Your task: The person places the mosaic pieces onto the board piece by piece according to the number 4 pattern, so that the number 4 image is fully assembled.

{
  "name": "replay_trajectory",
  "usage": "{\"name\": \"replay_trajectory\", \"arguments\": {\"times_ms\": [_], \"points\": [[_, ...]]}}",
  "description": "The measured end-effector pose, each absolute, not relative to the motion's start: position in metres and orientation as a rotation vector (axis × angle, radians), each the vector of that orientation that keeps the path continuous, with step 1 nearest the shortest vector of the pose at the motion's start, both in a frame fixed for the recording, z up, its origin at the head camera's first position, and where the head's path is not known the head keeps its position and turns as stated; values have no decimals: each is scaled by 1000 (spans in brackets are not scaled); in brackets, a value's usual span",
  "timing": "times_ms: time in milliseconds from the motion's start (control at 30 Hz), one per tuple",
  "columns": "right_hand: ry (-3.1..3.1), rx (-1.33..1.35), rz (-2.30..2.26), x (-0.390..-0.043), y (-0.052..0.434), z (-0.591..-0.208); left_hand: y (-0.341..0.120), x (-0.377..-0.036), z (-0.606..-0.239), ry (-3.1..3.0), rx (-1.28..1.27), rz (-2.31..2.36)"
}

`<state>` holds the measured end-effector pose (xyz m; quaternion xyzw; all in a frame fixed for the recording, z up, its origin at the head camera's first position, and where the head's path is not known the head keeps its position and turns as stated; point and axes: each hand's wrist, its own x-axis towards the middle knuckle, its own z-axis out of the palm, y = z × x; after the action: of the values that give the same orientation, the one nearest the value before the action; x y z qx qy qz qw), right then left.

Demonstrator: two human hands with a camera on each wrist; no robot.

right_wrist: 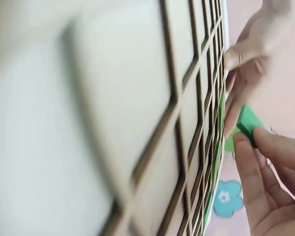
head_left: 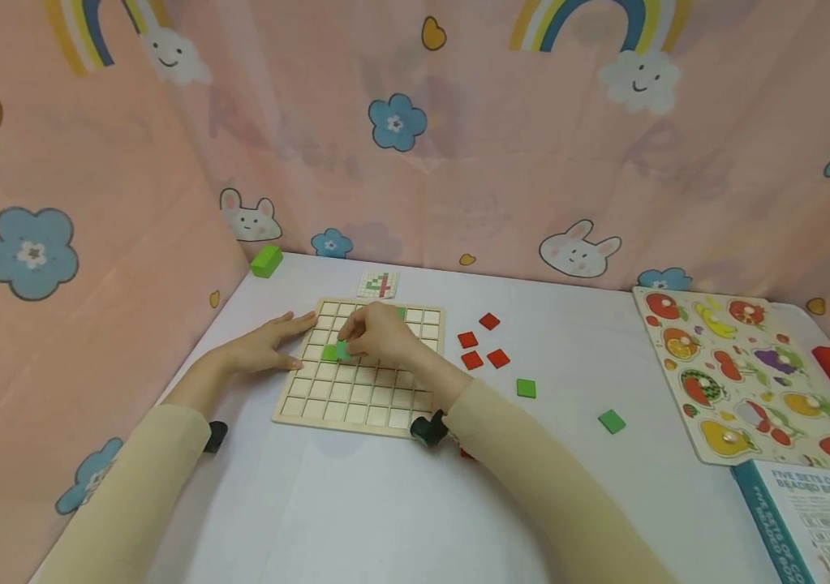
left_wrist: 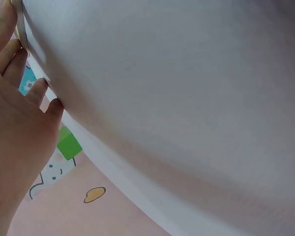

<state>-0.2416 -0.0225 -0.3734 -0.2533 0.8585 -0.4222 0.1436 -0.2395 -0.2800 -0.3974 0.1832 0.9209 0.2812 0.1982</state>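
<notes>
The grid board (head_left: pixel 345 412), pale wood with square recesses, lies flat on the desk (head_left: pixel 385 503). Green tiles occupy several recesses: one (head_left: pixel 329 353) towards ten o'clock of its centre, another (head_left: pixel 401 312) at its one o'clock edge; those behind the wrist cannot be counted. At three o'clock, well apart, a fruit puzzle board (head_left: pixel 705 350) carries knobbed fruit pieces.

The held tile (right_wrist: pixel 249 123) is a thin, plain green square, tilted, pinched between thumb and fingers of the right hand (head_left: pixel 378 332) above the board, just beside the ten o'clock tile. The left hand (head_left: pixel 268 345) grips nothing; its fingers lie extended at the nine o'clock edge.

Four loose red tiles (head_left: pixel 471 360) lie near the board at three o'clock. A pattern card (head_left: pixel 378 284) lies at twelve; a green block (head_left: pixel 266 261) stands between ten and eleven.
</notes>
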Motion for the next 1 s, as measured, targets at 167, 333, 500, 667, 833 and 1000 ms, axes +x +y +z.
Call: {"name": "replay_trajectory", "arguments": {"times_ms": [167,333,500,667,833,1000], "points": [[2534,-736,-1165,-233,-44,-376,-280,-238,-396,2577,516,806],[2611,-829,-1027,-228,-53,-381,-279,-238,-396,2575,511,798],[2654,-867,-921,-224,-55,-382,-280,-239,-396,2576,509,792],[2601,-888,-947,-229,-48,-382,-280,-239,-398,2579,515,788],[2559,-862,-982,-244,-20,-373,-279,-238,-399,2584,515,777],[2557,-869,-918,-262,39,-360,-280,-239,-398,2587,511,774]]}}
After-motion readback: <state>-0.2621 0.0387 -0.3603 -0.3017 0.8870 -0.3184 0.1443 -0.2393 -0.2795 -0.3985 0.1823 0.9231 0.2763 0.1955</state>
